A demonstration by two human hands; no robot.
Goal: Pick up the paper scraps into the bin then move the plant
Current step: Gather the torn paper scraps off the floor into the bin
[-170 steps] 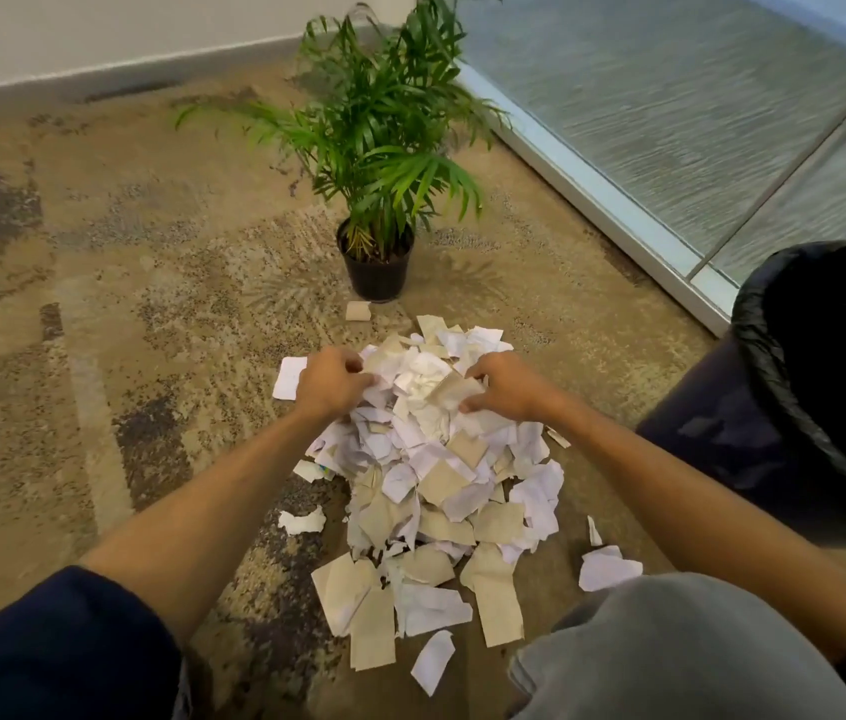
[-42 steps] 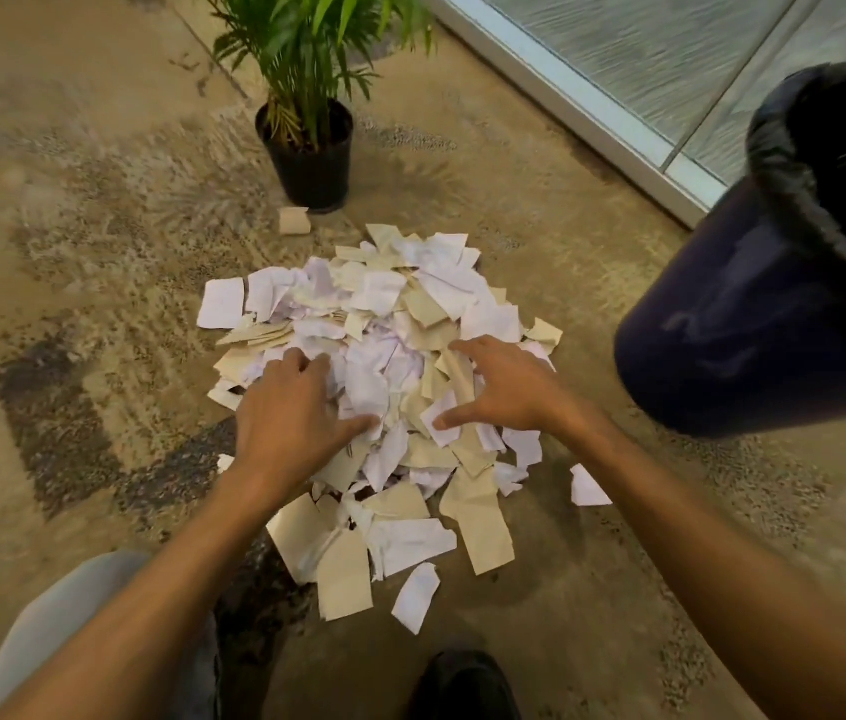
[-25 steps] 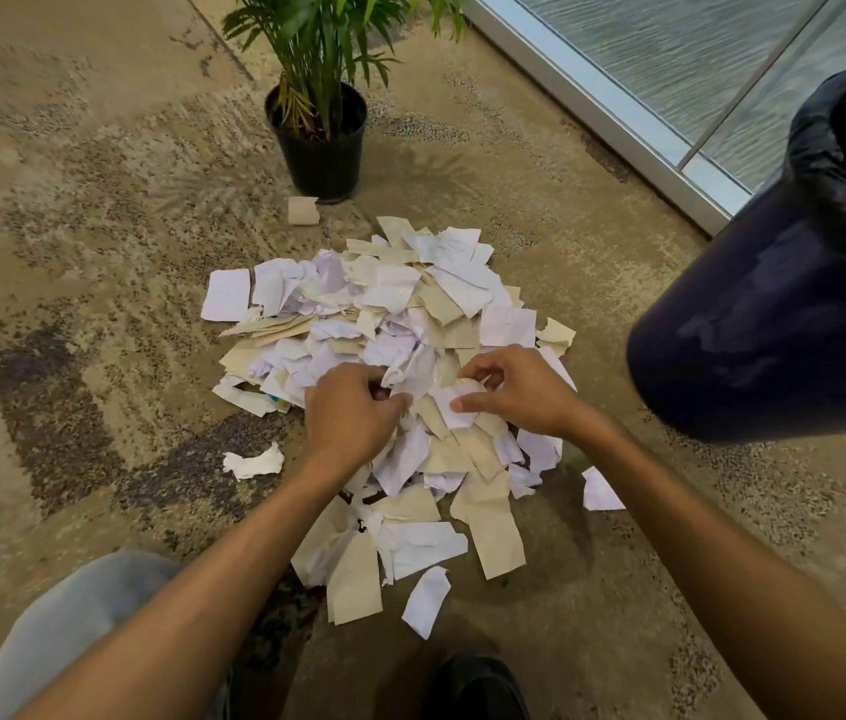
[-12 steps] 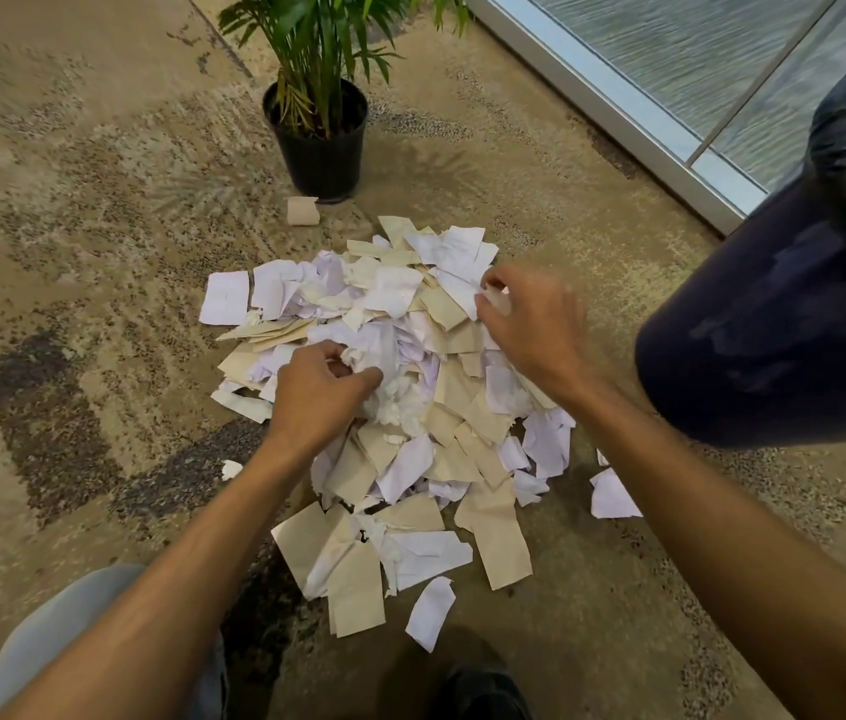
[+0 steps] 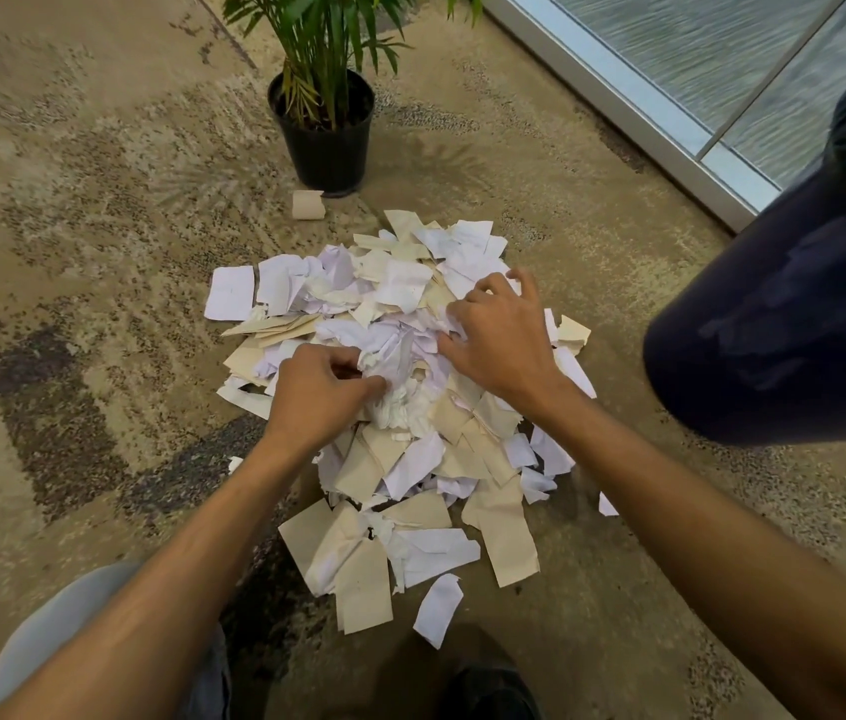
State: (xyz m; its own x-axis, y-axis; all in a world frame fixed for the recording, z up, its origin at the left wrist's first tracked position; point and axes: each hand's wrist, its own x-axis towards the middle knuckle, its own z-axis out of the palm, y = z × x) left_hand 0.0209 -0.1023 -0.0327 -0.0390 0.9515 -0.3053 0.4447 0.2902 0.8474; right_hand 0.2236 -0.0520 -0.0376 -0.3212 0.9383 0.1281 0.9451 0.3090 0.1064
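Note:
A heap of white and tan paper scraps [image 5: 389,304] covers the carpet in front of me. My left hand [image 5: 319,394] sits in the middle of the heap, its fingers curled round a crumpled white bunch of scraps. My right hand [image 5: 498,335] lies spread on the heap's right side, fingers bent and raking scraps inward. The dark blue bin [image 5: 784,314] with a black liner stands at the right, close to the heap. The palm plant [image 5: 327,49] in a black pot [image 5: 324,142] stands just beyond the heap.
A single tan scrap [image 5: 308,205] lies by the pot. A metal door frame [image 5: 618,96] with frosted glass runs along the upper right. My grey-clad knee [image 5: 62,636] is at lower left and a black shoe [image 5: 488,688] at the bottom edge.
My left hand has gathered a white bunch of scraps tighter in the heap's centre. My right hand drew back from the heap's far right edge toward the middle, pulling scraps along.

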